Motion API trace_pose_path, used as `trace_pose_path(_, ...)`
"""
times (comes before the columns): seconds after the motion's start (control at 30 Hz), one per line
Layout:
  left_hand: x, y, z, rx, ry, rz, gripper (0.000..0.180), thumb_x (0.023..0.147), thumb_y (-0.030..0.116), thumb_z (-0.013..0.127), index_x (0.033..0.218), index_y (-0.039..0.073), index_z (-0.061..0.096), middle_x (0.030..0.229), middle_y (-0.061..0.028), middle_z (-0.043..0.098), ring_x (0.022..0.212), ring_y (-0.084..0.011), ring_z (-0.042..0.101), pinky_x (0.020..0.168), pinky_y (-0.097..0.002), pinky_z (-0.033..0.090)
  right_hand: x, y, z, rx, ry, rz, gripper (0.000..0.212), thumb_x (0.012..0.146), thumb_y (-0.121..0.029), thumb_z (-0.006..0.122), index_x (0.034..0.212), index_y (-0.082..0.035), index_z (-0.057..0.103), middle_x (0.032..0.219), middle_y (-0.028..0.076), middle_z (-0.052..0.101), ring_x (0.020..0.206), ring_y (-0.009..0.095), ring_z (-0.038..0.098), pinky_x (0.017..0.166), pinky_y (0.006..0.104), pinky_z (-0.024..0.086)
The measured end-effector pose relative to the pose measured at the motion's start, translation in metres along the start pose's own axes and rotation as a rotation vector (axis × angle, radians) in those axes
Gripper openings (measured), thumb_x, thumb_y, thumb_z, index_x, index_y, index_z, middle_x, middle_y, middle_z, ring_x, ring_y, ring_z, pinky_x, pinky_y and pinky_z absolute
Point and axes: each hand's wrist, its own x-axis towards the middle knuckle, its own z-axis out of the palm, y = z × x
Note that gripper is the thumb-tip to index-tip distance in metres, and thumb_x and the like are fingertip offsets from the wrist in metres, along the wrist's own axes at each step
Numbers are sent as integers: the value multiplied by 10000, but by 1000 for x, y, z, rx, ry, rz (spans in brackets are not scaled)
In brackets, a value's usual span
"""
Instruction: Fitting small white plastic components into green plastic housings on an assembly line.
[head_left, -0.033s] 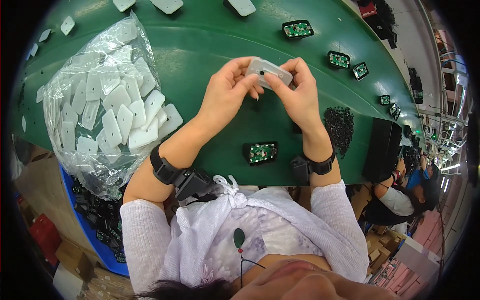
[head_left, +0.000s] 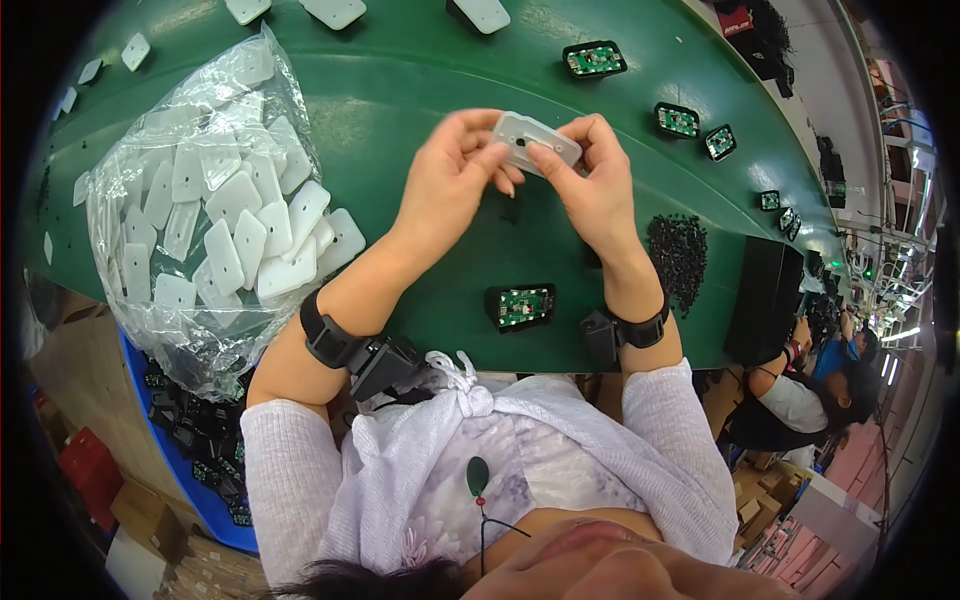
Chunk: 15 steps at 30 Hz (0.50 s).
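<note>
Above the bench I hold a white plastic cover (head_left: 545,134), a rounded rectangle with a small black spot near its left end. My right hand (head_left: 597,185) pinches its right end, thumb across the near face. At the other end, my left hand (head_left: 445,185) has its thumb and fingers closed on the edge, the fingers slightly blurred. Closer to me lies a black housing with a green circuit board (head_left: 524,307), open side up. A heap of small black parts (head_left: 678,258) is to the right of my right forearm.
A clear plastic bag (head_left: 195,130) full of white covers fills the left of the green bench (head_left: 370,90). Several board housings (head_left: 594,59) stand along the far right. A black box (head_left: 765,295) sits at the right edge. Below left is a blue bin (head_left: 190,490); a person (head_left: 800,400) works at right.
The white cover has shifted slightly to the left and up. The fingers of my left hand have moved a little along its edge.
</note>
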Motion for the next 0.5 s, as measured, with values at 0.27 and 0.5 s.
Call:
trace_pose_path(0.27, 21, 1, -40, 631, 284, 183, 91, 902, 63, 571, 973, 7, 583, 811, -96, 606, 701, -198, 610, 634, -328, 490, 80, 13, -60, -731, 199, -596, 293, 787, -125, 702, 1075, -106, 651, 1153, 33, 622, 1113, 249, 527, 947, 360, 423)
trace_pose_path(0.5, 3, -1, -23, 1341, 187, 472, 448, 787, 263, 727, 1124, 16, 566, 997, -114, 507, 820, -260, 550, 689, -349, 486, 133, 49, -78, -844, 75, -570, 453, 773, -146, 719, 1204, -148, 580, 1181, 53, 610, 1121, 266, 526, 954, 376, 426)
